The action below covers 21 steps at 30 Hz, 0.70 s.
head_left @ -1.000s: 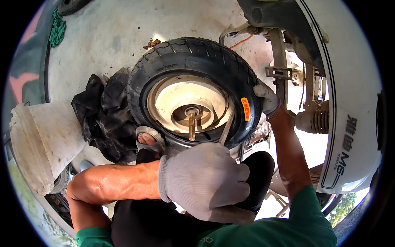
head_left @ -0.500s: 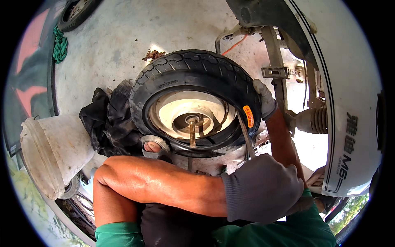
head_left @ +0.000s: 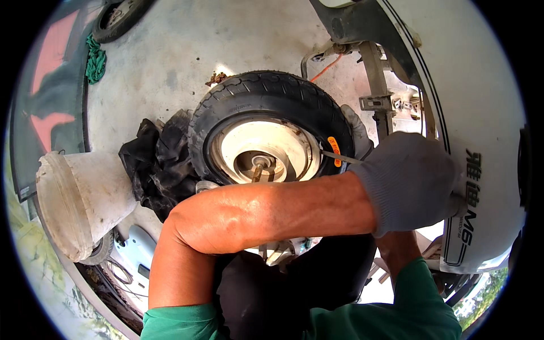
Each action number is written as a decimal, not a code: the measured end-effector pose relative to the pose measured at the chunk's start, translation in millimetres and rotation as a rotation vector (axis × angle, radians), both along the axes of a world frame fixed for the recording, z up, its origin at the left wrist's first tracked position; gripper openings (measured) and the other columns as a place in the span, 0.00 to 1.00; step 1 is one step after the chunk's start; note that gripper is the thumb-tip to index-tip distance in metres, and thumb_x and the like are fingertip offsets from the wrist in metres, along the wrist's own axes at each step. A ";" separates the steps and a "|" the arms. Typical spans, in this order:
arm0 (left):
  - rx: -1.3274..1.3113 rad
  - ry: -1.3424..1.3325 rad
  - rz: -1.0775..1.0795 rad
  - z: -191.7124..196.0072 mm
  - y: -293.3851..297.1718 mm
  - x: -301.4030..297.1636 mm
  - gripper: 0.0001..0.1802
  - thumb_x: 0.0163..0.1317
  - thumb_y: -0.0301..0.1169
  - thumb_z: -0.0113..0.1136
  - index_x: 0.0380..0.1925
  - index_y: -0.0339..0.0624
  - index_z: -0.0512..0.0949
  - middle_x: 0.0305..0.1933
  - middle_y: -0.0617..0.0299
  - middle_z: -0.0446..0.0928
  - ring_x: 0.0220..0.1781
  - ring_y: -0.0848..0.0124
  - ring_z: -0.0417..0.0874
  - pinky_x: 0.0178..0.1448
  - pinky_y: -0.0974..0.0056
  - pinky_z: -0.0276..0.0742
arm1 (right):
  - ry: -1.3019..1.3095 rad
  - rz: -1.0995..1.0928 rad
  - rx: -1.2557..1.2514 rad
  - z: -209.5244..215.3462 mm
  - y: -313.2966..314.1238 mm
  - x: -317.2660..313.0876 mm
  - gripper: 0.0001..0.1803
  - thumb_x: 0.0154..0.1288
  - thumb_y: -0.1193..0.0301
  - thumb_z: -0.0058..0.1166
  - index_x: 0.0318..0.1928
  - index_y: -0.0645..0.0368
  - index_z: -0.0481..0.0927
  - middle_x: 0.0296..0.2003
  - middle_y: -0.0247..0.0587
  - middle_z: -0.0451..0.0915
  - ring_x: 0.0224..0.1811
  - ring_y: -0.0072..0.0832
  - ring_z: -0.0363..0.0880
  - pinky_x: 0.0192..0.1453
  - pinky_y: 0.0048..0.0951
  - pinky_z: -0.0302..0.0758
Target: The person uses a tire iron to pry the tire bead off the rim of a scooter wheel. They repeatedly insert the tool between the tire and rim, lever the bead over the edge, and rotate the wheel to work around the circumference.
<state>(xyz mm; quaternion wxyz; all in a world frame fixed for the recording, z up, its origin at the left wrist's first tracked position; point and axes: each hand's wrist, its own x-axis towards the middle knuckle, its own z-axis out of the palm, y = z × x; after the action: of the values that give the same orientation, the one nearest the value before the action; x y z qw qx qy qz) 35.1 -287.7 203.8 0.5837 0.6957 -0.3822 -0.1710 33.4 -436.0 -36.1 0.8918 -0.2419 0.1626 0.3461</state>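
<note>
A black scooter tire sits around a cream-coloured wheel with an axle standing out of its hub. My left hand, in a grey glove, is closed around a metal tire lever. The lever's tip is at the tire's inner edge, on the right by an orange label. My left forearm crosses in front of the wheel and hides its lower part. My right hand, also gloved, grips the tire's outer right side; the left glove partly covers that wrist.
A white scooter body with an exposed frame stands close on the right. At left are crumpled black cloth and a dirty white bucket. Another wheel and a green cloth lie at the far left.
My left hand has swung up and to the right with the tire lever, which now lies flatter across the tire's right side. My right hand stays at the tire's edge.
</note>
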 end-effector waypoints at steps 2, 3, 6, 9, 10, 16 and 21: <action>0.029 -0.104 0.005 3.9 -0.6 -0.4 0.31 0.68 0.60 0.61 0.30 0.39 0.88 0.28 0.53 0.84 0.31 0.56 0.89 0.37 0.53 0.85 | -0.024 -0.020 -0.033 4.5 3.7 -5.4 0.42 0.73 0.47 0.64 0.74 0.64 0.70 0.67 0.50 0.79 0.69 0.37 0.79 0.77 0.38 0.72; 0.028 -0.138 0.004 0.4 -2.1 -6.3 0.32 0.67 0.61 0.61 0.31 0.40 0.88 0.28 0.55 0.83 0.30 0.57 0.89 0.35 0.55 0.85 | -0.031 -0.032 -0.061 6.6 3.4 -12.3 0.42 0.72 0.47 0.64 0.74 0.64 0.70 0.68 0.50 0.79 0.69 0.37 0.79 0.77 0.38 0.72; -0.004 -0.231 0.069 -8.6 -10.0 -22.0 0.31 0.67 0.60 0.64 0.27 0.40 0.87 0.25 0.56 0.82 0.28 0.58 0.88 0.31 0.55 0.83 | -0.107 -0.042 -0.140 5.3 6.4 -7.7 0.43 0.72 0.47 0.65 0.74 0.64 0.70 0.68 0.50 0.79 0.69 0.37 0.78 0.77 0.38 0.72; -0.045 -0.346 0.074 -16.4 -9.4 -44.7 0.30 0.65 0.58 0.65 0.23 0.40 0.85 0.23 0.56 0.80 0.25 0.59 0.85 0.28 0.56 0.79 | -0.194 -0.053 -0.268 9.2 6.4 -9.0 0.44 0.71 0.48 0.66 0.75 0.65 0.69 0.68 0.50 0.78 0.70 0.37 0.78 0.77 0.38 0.72; -0.062 -0.355 0.103 -17.0 -8.9 -48.2 0.30 0.65 0.58 0.65 0.22 0.40 0.85 0.22 0.56 0.79 0.24 0.59 0.85 0.27 0.56 0.78 | -0.229 -0.058 -0.324 11.5 8.4 -10.2 0.44 0.71 0.48 0.66 0.75 0.65 0.69 0.68 0.50 0.78 0.70 0.37 0.78 0.77 0.38 0.71; 0.032 -0.315 0.158 -16.2 -1.8 -70.4 0.29 0.69 0.58 0.60 0.28 0.41 0.86 0.27 0.53 0.82 0.26 0.57 0.86 0.31 0.53 0.79 | -0.457 -0.004 -0.816 26.8 14.6 -16.5 0.46 0.69 0.48 0.68 0.75 0.65 0.68 0.68 0.51 0.78 0.70 0.37 0.77 0.78 0.37 0.71; 0.081 -0.292 0.065 -9.4 20.2 -57.3 0.29 0.67 0.58 0.61 0.27 0.41 0.87 0.26 0.53 0.81 0.27 0.55 0.87 0.34 0.51 0.80 | -0.518 0.095 -1.162 49.7 11.4 -34.1 0.48 0.68 0.48 0.70 0.76 0.66 0.67 0.68 0.51 0.77 0.71 0.37 0.76 0.78 0.37 0.70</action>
<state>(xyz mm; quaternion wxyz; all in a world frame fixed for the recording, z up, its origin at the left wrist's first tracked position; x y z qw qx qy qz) -22.2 -267.4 194.3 0.4985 0.7483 -0.4329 -0.0644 -0.7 -424.6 13.6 0.6092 -0.7688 0.0919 0.1711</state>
